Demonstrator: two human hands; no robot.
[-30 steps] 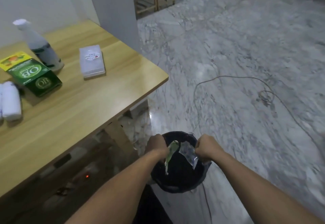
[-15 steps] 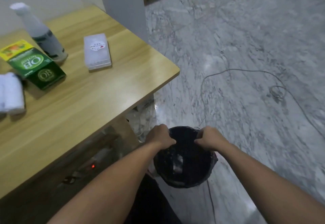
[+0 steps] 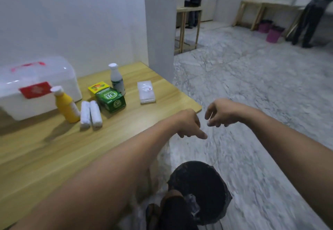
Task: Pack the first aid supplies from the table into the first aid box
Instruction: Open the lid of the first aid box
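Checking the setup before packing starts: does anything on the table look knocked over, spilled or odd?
Nothing stands out. The yellow bottle and white bottle stand upright, the two gauze rolls lie side by side, and the first aid box sits closed.

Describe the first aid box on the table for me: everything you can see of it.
The first aid box is white, translucent-looking plastic with rounded corners, a red handle on its lid and a red label on the front. Its lid is shut. It sits upright at the table's far left, near the wall, its left end cut off by the frame. The yellow bottle stands just in front; contact is unclear. Neither hand touches it.
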